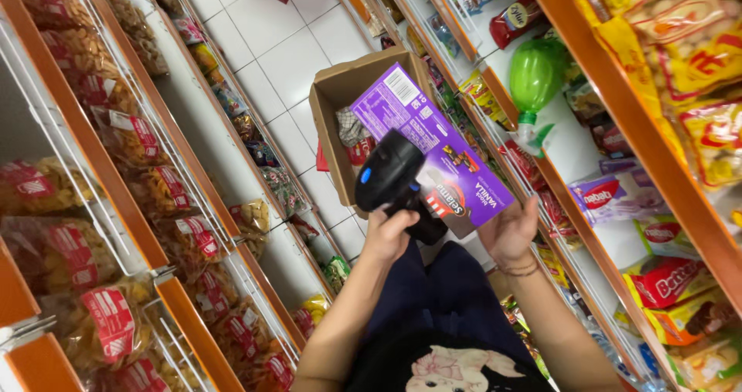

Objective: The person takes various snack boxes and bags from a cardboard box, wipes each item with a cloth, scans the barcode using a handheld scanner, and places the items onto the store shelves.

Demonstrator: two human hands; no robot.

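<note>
My left hand (386, 233) is gripping a black scanner (390, 175); my right hand (510, 233) is holding the purple box (433, 141) flat above the open carton (340, 90). I'm scanning it; the barcode likely needs lining up.

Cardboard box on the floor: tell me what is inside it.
Inside the cardboard box a crumpled grey-patterned packet and a red one show. The purple box and black scanner cover the rest.
</note>
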